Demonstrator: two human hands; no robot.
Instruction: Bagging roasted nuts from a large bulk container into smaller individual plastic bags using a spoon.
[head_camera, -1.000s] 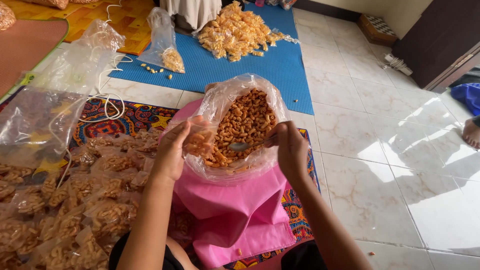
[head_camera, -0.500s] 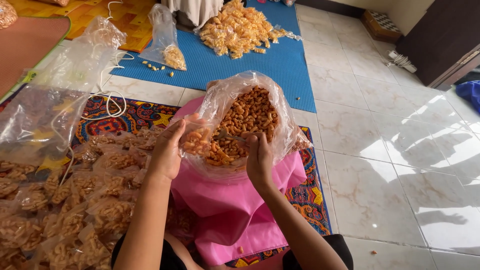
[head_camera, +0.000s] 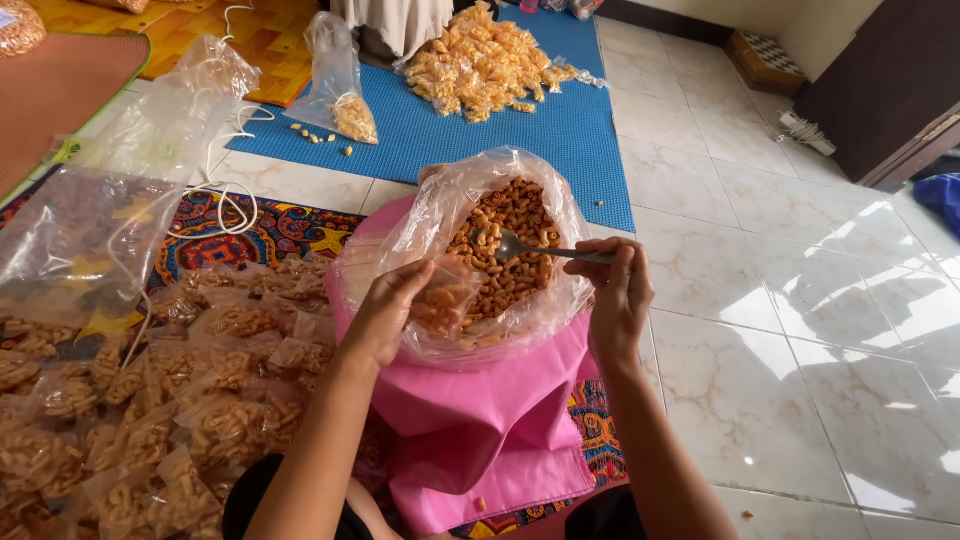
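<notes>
At frame centre, the right hand (head_camera: 618, 292) pinches a metal spoon (head_camera: 540, 250), its bowl over the fried snacks (head_camera: 505, 255) in the large clear bag (head_camera: 480, 270). The left hand (head_camera: 390, 312) grips a small packet (head_camera: 442, 296) at the bag's rim, close for filling. Filled packets (head_camera: 150, 410) crowd lower left.

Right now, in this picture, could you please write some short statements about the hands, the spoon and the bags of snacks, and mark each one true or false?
1. The right hand holds a metal spoon over the large clear plastic bag of brown curled snacks. True.
2. The left hand holds a pair of scissors. False: it holds a small clear plastic bag with some snacks at the large bag's edge.
3. The large bag rests on a pink cloth. True.
4. The small filled snack packets lie to the person's right. False: they lie to the left.
5. The blue mat carries a pile of snack packets. True.
</notes>
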